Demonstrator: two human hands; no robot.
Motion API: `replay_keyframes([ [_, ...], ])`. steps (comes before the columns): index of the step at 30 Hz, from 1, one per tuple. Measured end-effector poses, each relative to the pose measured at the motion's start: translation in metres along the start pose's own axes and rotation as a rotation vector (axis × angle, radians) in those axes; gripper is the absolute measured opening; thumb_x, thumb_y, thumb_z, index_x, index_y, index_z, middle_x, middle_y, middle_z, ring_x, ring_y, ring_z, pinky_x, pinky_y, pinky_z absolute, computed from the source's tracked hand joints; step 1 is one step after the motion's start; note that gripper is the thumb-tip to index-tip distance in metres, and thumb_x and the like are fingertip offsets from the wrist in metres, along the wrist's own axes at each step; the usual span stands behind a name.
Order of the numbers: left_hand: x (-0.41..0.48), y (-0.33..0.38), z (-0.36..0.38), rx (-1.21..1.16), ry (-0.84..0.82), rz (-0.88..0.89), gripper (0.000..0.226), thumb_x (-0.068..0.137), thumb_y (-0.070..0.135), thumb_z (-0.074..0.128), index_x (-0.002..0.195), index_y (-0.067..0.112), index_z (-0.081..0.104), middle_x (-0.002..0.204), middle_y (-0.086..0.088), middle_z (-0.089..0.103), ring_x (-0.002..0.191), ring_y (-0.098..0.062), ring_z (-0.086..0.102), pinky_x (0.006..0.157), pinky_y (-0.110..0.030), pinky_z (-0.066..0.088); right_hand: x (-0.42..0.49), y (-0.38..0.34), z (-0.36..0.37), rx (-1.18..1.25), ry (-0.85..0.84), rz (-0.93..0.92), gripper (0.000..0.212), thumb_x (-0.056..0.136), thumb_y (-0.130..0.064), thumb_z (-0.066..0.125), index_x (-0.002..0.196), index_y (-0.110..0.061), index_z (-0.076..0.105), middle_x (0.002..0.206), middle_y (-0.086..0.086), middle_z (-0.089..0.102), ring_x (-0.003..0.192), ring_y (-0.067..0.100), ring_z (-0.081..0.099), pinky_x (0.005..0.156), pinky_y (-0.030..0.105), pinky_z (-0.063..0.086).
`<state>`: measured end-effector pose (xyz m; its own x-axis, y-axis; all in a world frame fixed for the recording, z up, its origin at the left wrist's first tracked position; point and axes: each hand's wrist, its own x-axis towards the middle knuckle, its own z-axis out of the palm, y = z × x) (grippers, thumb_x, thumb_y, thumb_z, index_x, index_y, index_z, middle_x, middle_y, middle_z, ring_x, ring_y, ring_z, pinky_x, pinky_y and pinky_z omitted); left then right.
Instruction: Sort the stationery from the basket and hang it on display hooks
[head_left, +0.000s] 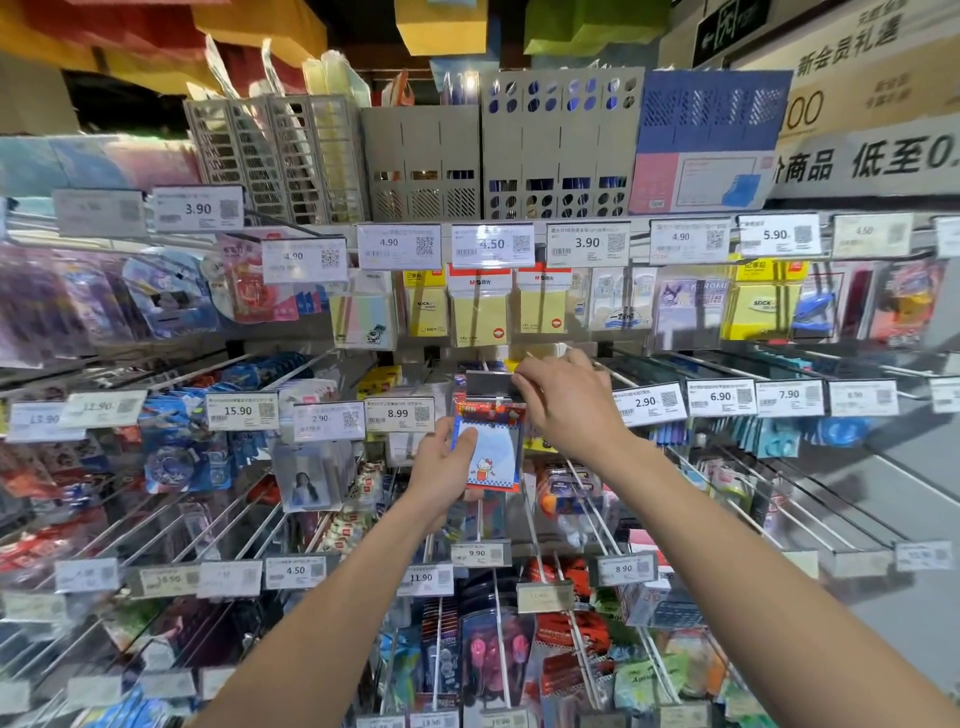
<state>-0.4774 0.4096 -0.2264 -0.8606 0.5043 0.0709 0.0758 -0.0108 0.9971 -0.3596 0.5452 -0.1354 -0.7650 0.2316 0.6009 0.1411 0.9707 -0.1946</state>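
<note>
I record a tall display wall (914, 452) of wire hooks, packed with hanging stationery and rows of price tags. On its top shelf stand grey file organisers (421, 161) and, to their right, a blue one (711, 109). Yellow sticky-note packs (480, 317) hang in the row below them.

The task item is a Hello Kitty notepad packet (493, 452), held upright at the middle of the wall, just right of the 8.99 tag (399, 414). Its top edge lies just under a grey tag plate (488, 384).

The left hand (441, 467) grips the packet from its left side, thumb across the front. The right hand (566, 400) is above it, fingers bent at the right end of that plate. I cannot tell whether they pinch it.
</note>
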Motion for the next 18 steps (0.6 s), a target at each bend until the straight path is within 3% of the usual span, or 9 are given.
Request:
replay_keyframes([
  [3,0.011,0.001,0.004,0.015,0.054,-0.045,0.034,0.108,0.034,0.05,0.14,0.026,0.044,0.119,-0.013,0.068,0.09,-0.027,0.075,0.056,-0.032,0.058,0.0,0.001,0.001,0.004,0.01,-0.004,0.028,0.107,-0.041,0.038,0.106,-0.027,0.063,0.094,-0.006,0.061,0.101,0.026,0.046,0.076,0.042,0.041],
  [6,0.024,0.002,0.007,0.043,0.089,-0.091,0.023,0.106,0.032,0.051,0.129,0.028,0.05,0.109,-0.016,0.071,0.093,-0.032,0.074,0.059,-0.032,0.057,0.0,0.002,0.004,0.04,0.028,0.002,0.027,0.106,-0.04,0.041,0.106,-0.027,0.065,0.092,-0.009,0.055,0.102,0.025,0.045,0.074,0.042,0.043],
  [10,0.031,0.003,0.007,0.073,0.118,-0.145,0.02,0.105,0.04,0.053,0.119,0.036,0.04,0.109,-0.011,0.065,0.092,-0.028,0.072,0.059,-0.033,0.06,0.0,0.004,0.006,0.037,0.052,-0.01,0.027,0.106,-0.04,0.044,0.106,-0.027,0.068,0.095,-0.006,0.056,0.102,0.025,0.045,0.072,0.041,0.044],
  [14,0.031,-0.014,-0.001,0.022,0.167,-0.191,0.019,0.097,0.034,0.063,0.089,0.02,0.052,0.083,-0.006,0.057,0.077,-0.025,0.063,0.066,-0.036,0.057,-0.008,0.005,0.007,0.043,0.08,-0.077,0.027,0.104,-0.04,0.047,0.103,-0.024,0.069,0.106,0.002,0.052,0.104,0.027,0.044,0.072,0.044,0.047],
  [18,0.02,-0.032,-0.018,0.136,0.148,-0.26,0.02,0.097,0.019,0.065,0.108,0.003,0.06,0.111,-0.016,0.068,0.109,-0.033,0.064,0.099,-0.04,0.049,-0.027,0.011,0.006,-0.088,0.058,-0.192,0.028,0.1,-0.042,0.052,0.103,-0.022,0.071,0.124,0.011,0.053,0.116,0.033,0.046,0.077,0.049,0.051],
])
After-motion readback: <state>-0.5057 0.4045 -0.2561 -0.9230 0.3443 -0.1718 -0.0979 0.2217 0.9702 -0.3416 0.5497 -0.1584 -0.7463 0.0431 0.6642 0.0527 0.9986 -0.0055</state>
